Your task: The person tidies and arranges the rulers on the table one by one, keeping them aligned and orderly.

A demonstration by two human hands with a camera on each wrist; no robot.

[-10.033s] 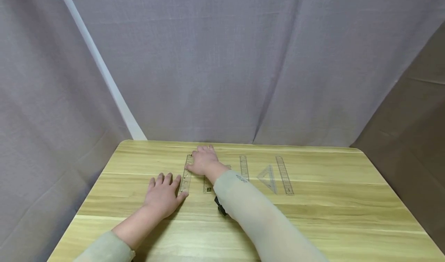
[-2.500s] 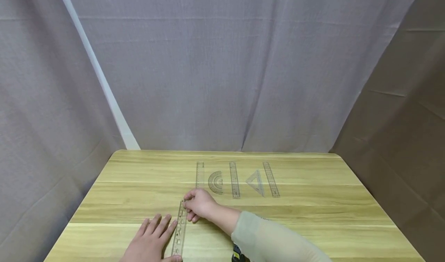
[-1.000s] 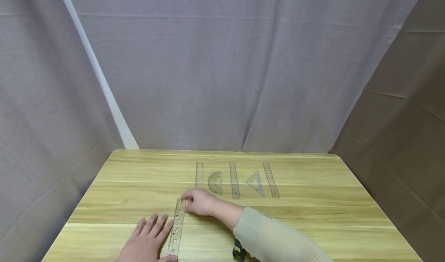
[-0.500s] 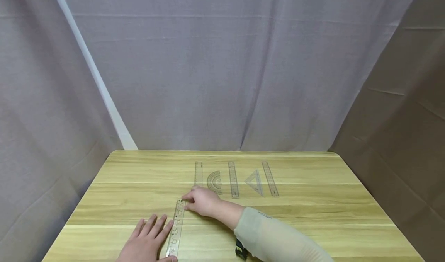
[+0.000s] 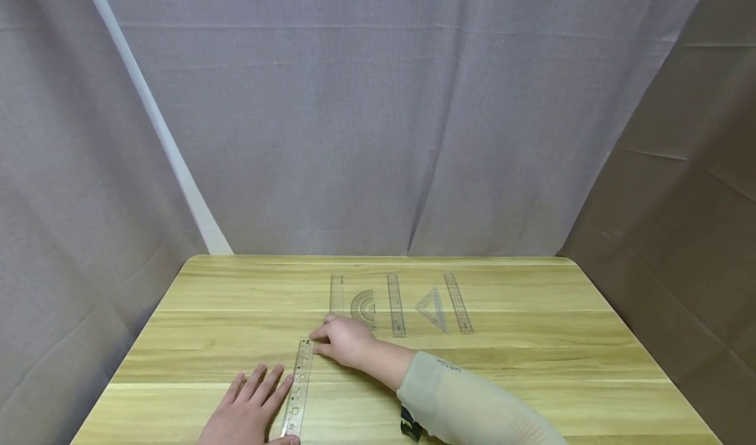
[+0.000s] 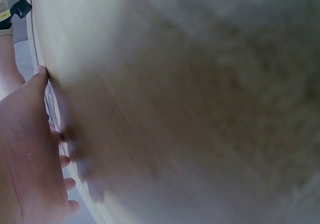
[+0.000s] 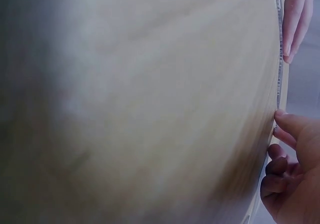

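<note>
A clear stencil ruler point(image 5: 298, 392) with cut-out shapes, a star and a square among them, lies lengthwise near the table's front. My right hand point(image 5: 348, 341) pinches its far end between thumb and index finger; in the right wrist view the other fingers of that hand point(image 7: 300, 169) are curled. Spread flat along the ruler's left side is my left hand point(image 5: 245, 409), its fingertips close to the edge and its thumb at the near end. In the left wrist view, the left hand point(image 6: 30, 149) shows from the side, thumb down on the tabletop.
Behind, a row lies on the wooden table point(image 5: 531, 379): a clear ruler point(image 5: 336, 292) partly hidden by the right hand, a protractor point(image 5: 363, 305), a second ruler point(image 5: 396, 305), a set square point(image 5: 440, 310) and a third ruler point(image 5: 458, 304). Grey curtains point(image 5: 325, 136) enclose the table.
Ten seconds ago the stencil ruler lay farther back, left of the row; both hands have since brought it towards the front. Over the last second hands and ruler have barely moved.
</note>
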